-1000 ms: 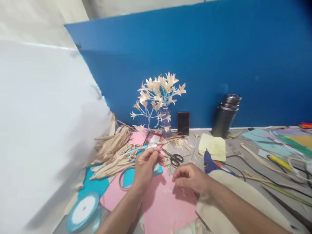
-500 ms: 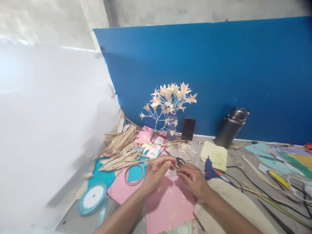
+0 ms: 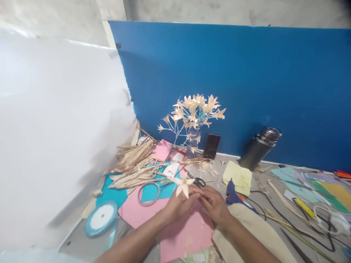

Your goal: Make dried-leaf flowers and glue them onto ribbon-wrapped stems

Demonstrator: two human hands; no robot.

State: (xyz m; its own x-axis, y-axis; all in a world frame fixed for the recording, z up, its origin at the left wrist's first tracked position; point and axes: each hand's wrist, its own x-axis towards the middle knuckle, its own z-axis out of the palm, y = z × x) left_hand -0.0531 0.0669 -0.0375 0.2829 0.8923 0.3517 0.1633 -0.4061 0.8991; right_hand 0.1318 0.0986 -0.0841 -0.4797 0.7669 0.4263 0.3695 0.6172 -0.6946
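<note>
My left hand (image 3: 179, 206) is closed around a cream husk flower (image 3: 183, 186), whose pointed petals spread out over the knuckles. My right hand (image 3: 215, 204) meets it fingertip to fingertip, pinching at the flower's stem end, which the fingers mostly hide. Just behind the hands lie scissors (image 3: 200, 182) with black handles. Pink paper (image 3: 186, 233) is spread beneath both hands. Farther back, a bunch of similar husk flowers (image 3: 194, 109) on blue-wrapped stems stands in a clear vase.
Dried husks (image 3: 137, 160), a tape ring (image 3: 148, 194) and a blue ribbon spool (image 3: 101, 218) lie left. On the right are a blue glue gun (image 3: 233, 193), a yellow cutter (image 3: 305, 208), cords and a dark flask (image 3: 259, 148). A phone (image 3: 212, 146) leans against the blue board.
The flower in my left hand has turned, so its open petals now face up over the hand. Both hands remain together, and the view has shifted slightly.
</note>
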